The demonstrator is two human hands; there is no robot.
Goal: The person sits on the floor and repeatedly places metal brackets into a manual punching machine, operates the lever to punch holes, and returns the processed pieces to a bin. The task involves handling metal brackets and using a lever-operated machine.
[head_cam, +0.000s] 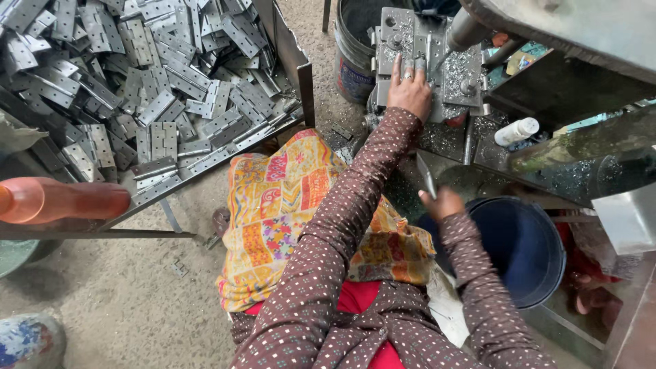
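- A flat metal hinge plate (pixel 426 174) is pinched in the right hand (pixel 443 203), standing nearly on edge with its long axis running up and away from the person, tilted slightly left.
- The right hand is closed narrowly on the plate's lower end, just above the rim of a dark blue bucket (pixel 529 253).
- The left hand (pixel 409 89) lies farther forward, fingers spread flat and pressing down on the grey metal jig (pixel 420 48) of a drilling machine; I cannot tell whether a plate lies under the fingers.
- The held plate therefore sits nearer the body than the jig, below and slightly right of the left hand; the right hand is the nearer one to it, the left arm is stretched out well past it.
- A drill spindle (pixel 465 31) comes down at an angle just right of the left hand's fingers, with metal shavings scattered over the jig.
- A small white bottle (pixel 516 131) lies on the machine's tabletop to the right.
- A patterned yellow cloth (pixel 287 205) covers the person's lap.
- To the left, a large metal tray (pixel 290 61) holds a heap of grey hinge plates (pixel 137 82).
- An orange bottle (pixel 61 199) lies at the left edge, near the tray's front.
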